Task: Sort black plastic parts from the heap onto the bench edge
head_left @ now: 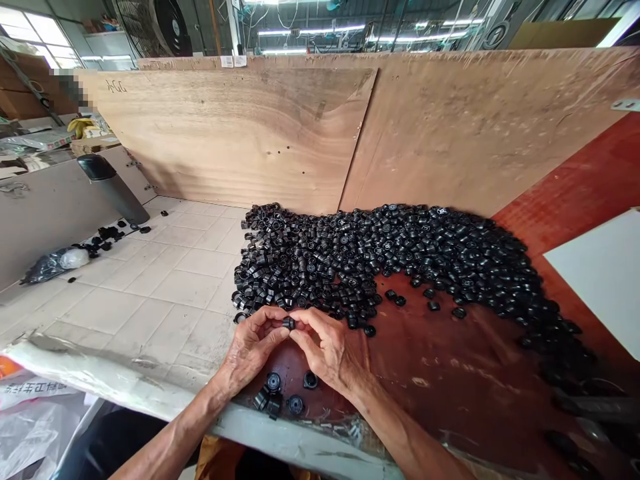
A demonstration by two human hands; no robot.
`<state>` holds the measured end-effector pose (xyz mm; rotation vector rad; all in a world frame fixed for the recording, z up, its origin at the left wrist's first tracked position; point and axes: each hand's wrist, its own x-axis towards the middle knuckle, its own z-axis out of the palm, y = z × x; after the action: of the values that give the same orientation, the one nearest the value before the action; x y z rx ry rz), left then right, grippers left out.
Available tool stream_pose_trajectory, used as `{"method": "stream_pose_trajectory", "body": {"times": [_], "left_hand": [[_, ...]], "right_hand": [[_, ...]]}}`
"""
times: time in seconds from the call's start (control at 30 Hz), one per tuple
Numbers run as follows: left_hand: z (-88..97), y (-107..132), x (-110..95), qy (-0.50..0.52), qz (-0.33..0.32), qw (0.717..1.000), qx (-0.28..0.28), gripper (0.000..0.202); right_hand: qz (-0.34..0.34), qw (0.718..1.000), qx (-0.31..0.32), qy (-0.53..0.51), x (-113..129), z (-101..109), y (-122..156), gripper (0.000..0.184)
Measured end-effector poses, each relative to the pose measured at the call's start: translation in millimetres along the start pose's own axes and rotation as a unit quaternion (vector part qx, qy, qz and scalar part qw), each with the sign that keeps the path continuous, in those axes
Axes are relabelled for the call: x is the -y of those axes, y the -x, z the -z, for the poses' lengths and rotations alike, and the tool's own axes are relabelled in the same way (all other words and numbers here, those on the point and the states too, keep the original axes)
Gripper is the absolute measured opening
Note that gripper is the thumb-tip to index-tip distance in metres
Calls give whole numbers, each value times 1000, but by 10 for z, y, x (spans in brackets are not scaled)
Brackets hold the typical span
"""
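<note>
Near the front edge of the table, a small black plastic cap [289, 323] is pinched between the fingertips of both hands. My left hand [254, 341] grips it from the left, thumb and fingers closed. From the other side my right hand [324, 343] closes its thumb and fingers on the same cap. Several loose black caps [295, 405] lie on the reddish-brown surface just below my hands. Right beyond my fingers spreads a large pile of black caps [320, 260], reaching back to the wooden board.
A plywood board [240, 133] stands along the back. To the left are pale tiles [180, 287], a dark bottle [113, 189] and a black plastic bag [45, 267]. A white panel [600, 273] lies at right. The table's edge [150, 390] is wrapped in plastic.
</note>
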<state>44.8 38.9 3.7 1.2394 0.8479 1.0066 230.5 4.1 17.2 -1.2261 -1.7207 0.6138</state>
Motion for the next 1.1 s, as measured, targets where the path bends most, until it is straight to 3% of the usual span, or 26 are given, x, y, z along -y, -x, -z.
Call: {"method": "stream_pose_trajectory", "body": {"times": [0.07, 0.17, 0.27, 0.37, 0.43, 0.53, 0.6, 0.7, 0.8, 0.87, 0.93, 1.0, 1.1], "left_hand": [[0, 3, 8, -15, -5, 1000, 15, 25], [30, 8, 44, -97, -70, 993, 16, 17], [81, 18, 97, -223, -164, 961, 21, 16], [109, 27, 134, -266, -192, 944, 29, 18], [104, 29, 141, -235, -159, 959, 19, 16], [86, 28, 144, -149, -102, 983, 5, 14], [86, 29, 154, -138, -98, 986, 1, 15], [97, 34, 177, -222, -152, 963, -1, 16], [104, 62, 139, -303, -223, 926, 18, 21], [130, 105, 48, -339, -225, 911, 59, 23], [212, 161, -69, -392, -178, 897, 98, 17], [364, 212, -155, -449, -114, 884, 62, 12], [661, 233, -136, -505, -46, 848, -155, 31]], "right_hand": [[-15, 1000, 2, -11, -30, -36, 7, 14], [-105, 991, 10, -77, -76, -110, 13, 14], [-239, 950, 37, -196, -121, -179, 4, 15], [-306, 914, 58, -260, -131, -197, -13, 23], [-290, 922, 48, -253, -105, -175, -19, 24], [-204, 962, 21, -180, -40, -128, -15, 23], [-155, 979, 17, -132, -13, -116, -9, 20], [-176, 972, 31, -153, -26, -142, -7, 19], [-257, 931, 65, -251, -63, -160, -12, 22], [-286, 914, 114, -263, -74, -117, -12, 23], [-270, 934, 154, -175, -82, -25, -6, 21], [-225, 964, 143, -11, -109, 82, 3, 19], [-183, 959, 64, 206, -209, 180, 16, 9]]}}
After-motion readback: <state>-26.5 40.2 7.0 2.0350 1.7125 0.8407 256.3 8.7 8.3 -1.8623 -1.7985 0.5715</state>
